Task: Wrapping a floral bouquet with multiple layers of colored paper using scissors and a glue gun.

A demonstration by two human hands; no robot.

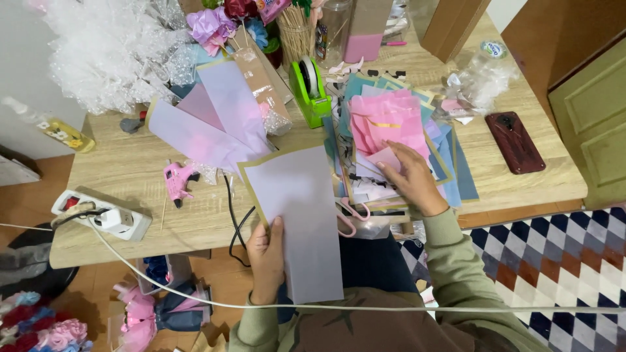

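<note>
A pink glue gun (pixel 177 181) lies near a white power strip (pixel 104 217) on the wooden table (pixel 130 163), with a green tape dispenser (pixel 309 91) and a dark red phone (pixel 514 141) farther right.

Wooden table (pixel 130 176): paper stack (pixel 391 130), tape dispenser (pixel 310 88), glue gun (pixel 177 181), phone (pixel 515 142).
</note>
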